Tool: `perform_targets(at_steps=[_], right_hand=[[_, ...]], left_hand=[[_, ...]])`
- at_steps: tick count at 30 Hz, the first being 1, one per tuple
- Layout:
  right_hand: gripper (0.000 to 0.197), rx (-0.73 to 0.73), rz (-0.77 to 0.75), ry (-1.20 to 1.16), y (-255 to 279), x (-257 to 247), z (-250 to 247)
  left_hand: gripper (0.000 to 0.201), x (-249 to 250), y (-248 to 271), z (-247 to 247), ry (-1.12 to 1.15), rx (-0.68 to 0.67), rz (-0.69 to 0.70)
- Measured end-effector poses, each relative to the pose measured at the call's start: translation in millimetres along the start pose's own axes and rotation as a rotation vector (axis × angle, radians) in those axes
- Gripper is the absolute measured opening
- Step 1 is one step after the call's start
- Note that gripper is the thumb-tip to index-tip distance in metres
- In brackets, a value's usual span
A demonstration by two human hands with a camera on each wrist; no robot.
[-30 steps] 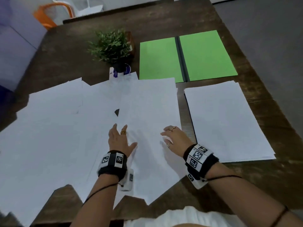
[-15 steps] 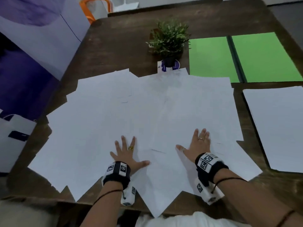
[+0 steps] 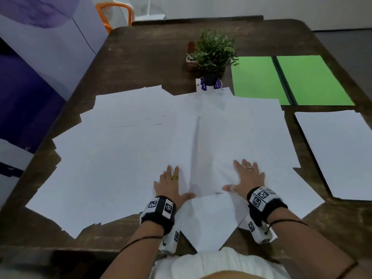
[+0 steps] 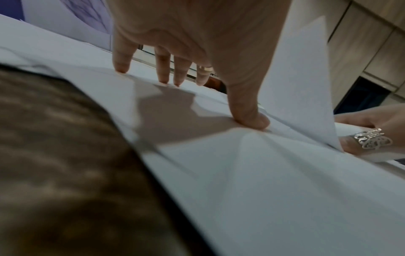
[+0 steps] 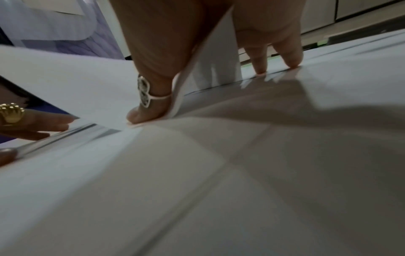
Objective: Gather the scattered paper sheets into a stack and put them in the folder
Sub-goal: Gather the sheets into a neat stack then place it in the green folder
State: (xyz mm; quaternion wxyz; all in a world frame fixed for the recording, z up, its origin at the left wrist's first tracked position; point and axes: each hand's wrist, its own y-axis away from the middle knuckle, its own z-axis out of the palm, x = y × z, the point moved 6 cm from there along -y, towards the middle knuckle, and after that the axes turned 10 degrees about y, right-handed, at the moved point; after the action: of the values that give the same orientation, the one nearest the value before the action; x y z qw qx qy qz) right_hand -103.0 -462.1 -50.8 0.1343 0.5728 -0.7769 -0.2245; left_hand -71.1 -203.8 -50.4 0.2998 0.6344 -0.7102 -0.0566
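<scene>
Several white paper sheets lie overlapping across the dark wooden table. My left hand and right hand press flat on them near the front edge, fingers straight and spread. Between the hands a sheet buckles up into a ridge. In the left wrist view the left hand presses thumb and fingertips onto paper. In the right wrist view the raised sheet stands between the thumb and fingers of the right hand. The green folder lies open at the back right.
A single white sheet lies apart at the right, in front of the folder. A small potted plant stands behind the sheets, next to the folder. An orange chair is behind the table, and purple-white panels stand at the left.
My left hand has slid right toward the right hand, dragging paper with it. The sheet between the hands, flat before, now stands up in a ridge. The head view has shifted.
</scene>
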Motion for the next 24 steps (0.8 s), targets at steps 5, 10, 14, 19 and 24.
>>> perform_targets(at_steps=[5, 10, 14, 19, 24], right_hand=[[0.107, 0.052, 0.065, -0.104, 0.5, 17.7, -6.4], [0.104, 0.022, 0.13, -0.128, 0.6, 28.0, -9.1], [0.106, 0.132, 0.426, -0.433, 2.0, 44.0, -23.8], [0.103, 0.114, 0.546, -0.71, 0.0, 43.6, -27.2], [0.082, 0.162, 0.546, -0.903, -5.1, 37.7, -26.0]], left_hand=[[0.097, 1.5, 0.3, 2.7, -0.065, -0.007, 0.054], [0.074, 3.8, 0.6, 8.6, -0.058, -0.075, 0.129], [0.072, 12.5, -4.3, 8.9, -0.121, -0.105, 0.177], [0.087, 9.6, -3.7, 8.8, -0.157, -0.105, 0.102], [0.081, 23.0, -4.1, 7.7, -0.245, -0.153, 0.074]])
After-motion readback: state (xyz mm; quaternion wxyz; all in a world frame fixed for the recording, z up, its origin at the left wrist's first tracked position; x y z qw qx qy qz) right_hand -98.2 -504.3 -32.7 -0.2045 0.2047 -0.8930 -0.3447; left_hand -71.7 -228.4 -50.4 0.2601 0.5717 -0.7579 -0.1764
